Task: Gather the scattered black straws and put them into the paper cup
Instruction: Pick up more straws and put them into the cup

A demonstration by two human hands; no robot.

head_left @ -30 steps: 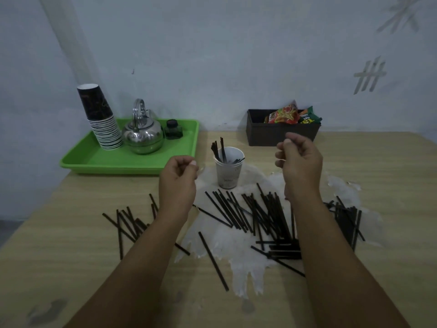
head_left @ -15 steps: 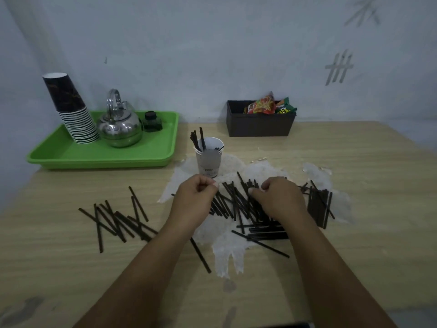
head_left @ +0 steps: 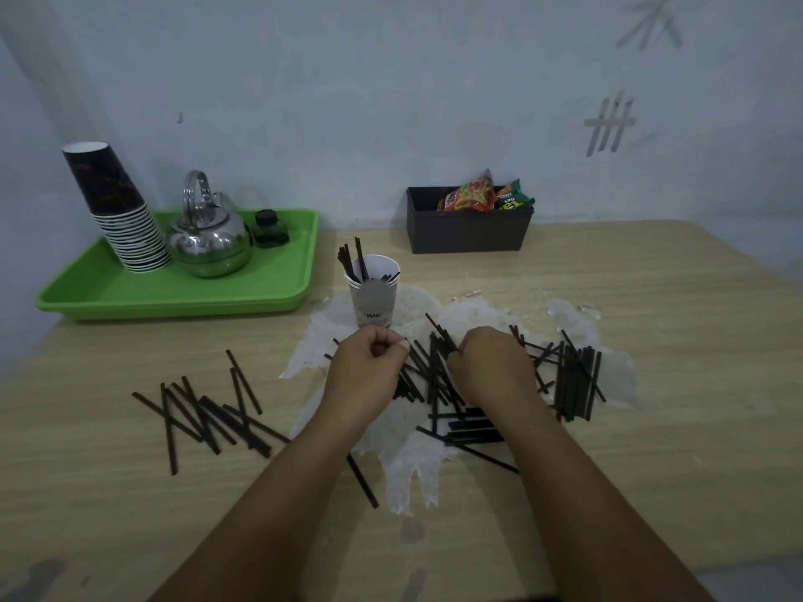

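Note:
A white paper cup (head_left: 373, 297) stands on a torn white patch of the table (head_left: 652, 427), with a few black straws upright in it. Black straws lie scattered in three groups: a left cluster (head_left: 208, 414), a middle pile (head_left: 428, 380) and a right bundle (head_left: 575, 375). My left hand (head_left: 369, 369) is down at the left edge of the middle pile, thumb pinched against the fingers on straws there. My right hand (head_left: 491, 367) rests on the same pile, its fingers closed on a straw that pokes out toward the cup. Both hands hide part of the pile.
A green tray (head_left: 282, 293) at the back left carries a stack of dark paper cups (head_left: 117, 210), a steel kettle (head_left: 208, 241) and a small dark jar (head_left: 270, 228). A black box (head_left: 467, 232) with snack packets stands against the wall.
Both hands came down from beside the cup onto the middle pile and closed on straws. Over the last half second they have barely moved.

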